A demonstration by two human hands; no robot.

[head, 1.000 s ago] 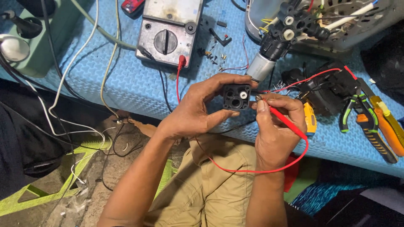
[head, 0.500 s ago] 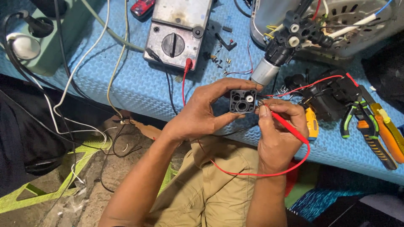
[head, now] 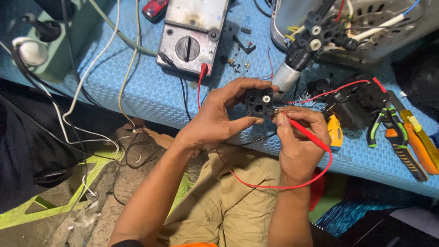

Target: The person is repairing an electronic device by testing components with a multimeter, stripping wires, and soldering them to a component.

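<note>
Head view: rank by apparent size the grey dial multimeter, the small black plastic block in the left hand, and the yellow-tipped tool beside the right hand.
1. Grey dial multimeter, clearly largest.
2. Small black plastic block.
3. Yellow-tipped tool, close to the block and partly hidden, so that order is unsure.

The desk (head: 137, 91) wears a light blue mat with a fine embossed texture, and on it lies a grey meter (head: 192, 36) with a black dial. The small block (head: 259, 101) is black, the probe (head: 308, 135) and its lead red. The pliers (head: 388, 130) have green-and-black handles beside orange ones, and the trousers (head: 238, 206) are khaki.
</note>
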